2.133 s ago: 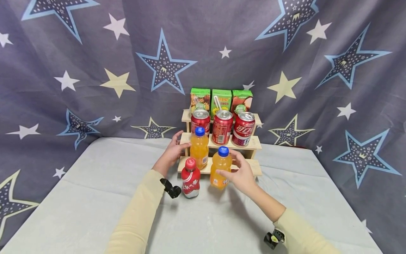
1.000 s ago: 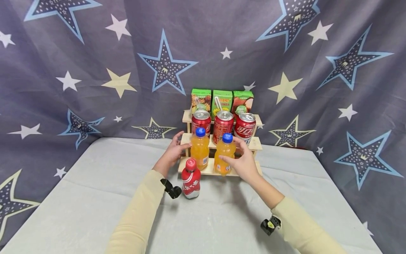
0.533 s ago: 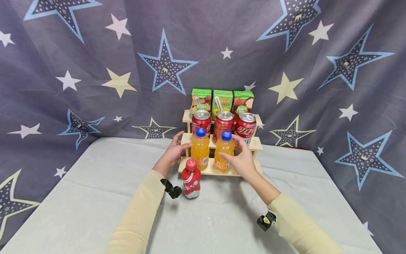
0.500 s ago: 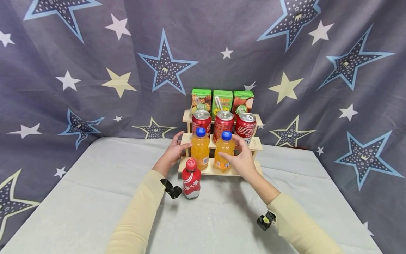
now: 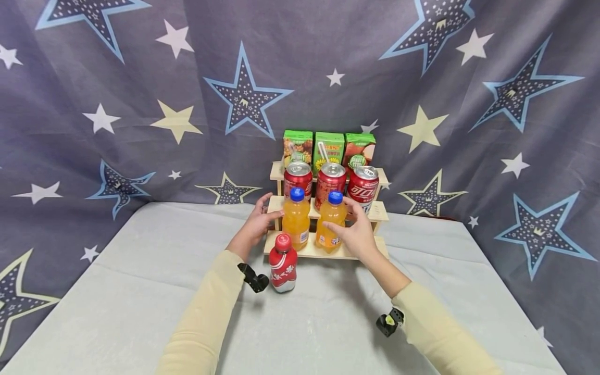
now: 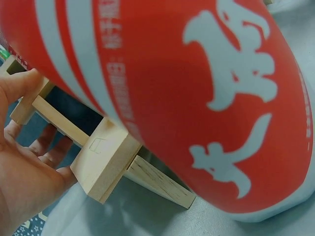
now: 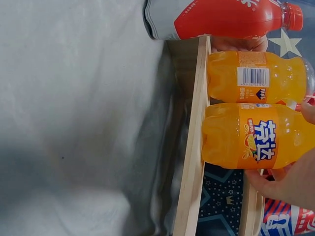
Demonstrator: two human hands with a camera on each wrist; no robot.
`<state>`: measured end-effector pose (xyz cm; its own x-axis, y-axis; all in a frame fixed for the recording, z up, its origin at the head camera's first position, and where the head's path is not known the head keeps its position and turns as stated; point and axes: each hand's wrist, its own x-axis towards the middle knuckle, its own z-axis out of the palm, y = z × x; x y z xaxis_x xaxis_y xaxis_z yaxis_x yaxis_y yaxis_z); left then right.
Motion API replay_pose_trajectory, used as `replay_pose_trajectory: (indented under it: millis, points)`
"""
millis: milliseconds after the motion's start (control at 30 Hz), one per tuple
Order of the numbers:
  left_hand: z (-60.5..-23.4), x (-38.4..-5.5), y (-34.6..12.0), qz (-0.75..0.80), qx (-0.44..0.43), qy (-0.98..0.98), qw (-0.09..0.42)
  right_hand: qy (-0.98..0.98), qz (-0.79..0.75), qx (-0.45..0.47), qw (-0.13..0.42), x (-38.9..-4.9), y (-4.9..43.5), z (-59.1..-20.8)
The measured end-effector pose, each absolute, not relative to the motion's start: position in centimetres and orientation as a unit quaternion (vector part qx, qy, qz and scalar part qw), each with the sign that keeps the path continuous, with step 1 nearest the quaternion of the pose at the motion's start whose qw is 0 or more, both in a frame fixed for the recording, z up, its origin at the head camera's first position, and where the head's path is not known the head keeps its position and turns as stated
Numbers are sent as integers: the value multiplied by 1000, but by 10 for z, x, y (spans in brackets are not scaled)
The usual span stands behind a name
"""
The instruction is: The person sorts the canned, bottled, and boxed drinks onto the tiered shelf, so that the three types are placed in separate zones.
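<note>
My right hand (image 5: 358,235) holds an orange soda bottle (image 5: 330,221) with a blue cap, thumb in front and fingers behind. The bottle stands upright on the lowest shelf of a small wooden rack (image 5: 370,247); its base meets that shelf in the right wrist view. A second orange soda bottle (image 5: 296,224) stands to its left on the same shelf. My left hand (image 5: 255,224) grips the rack's left side, thumb at the middle shelf, fingers round the side in the left wrist view. A red bottle (image 5: 283,270) with a red cap stands in front, near my left wrist.
Three red cola cans (image 5: 362,188) stand on the middle shelf. Three green-topped juice cartons (image 5: 329,147) line the top shelf. Pale cloth covers the table (image 5: 140,291), and a star-patterned curtain (image 5: 304,62) hangs behind and at both sides.
My right hand has carried the orange soda bottle from in front of the rack up and back onto the lowest shelf, then shifted it slightly. The left hand stays at the rack.
</note>
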<state>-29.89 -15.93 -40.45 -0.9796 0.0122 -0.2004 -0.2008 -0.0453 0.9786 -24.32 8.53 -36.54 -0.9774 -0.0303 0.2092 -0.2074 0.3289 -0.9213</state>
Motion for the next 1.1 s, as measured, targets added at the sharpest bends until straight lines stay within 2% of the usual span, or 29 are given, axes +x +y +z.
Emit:
replay_pose_trajectory:
  millis: [833,1100]
  points:
    - [-404,-297,-159,713,-75,693,79,-799,590,87,72,-242,86,-367]
    - [-405,-298,-160,716,-73,690,79,-782,609,104,86,-240,94,-371]
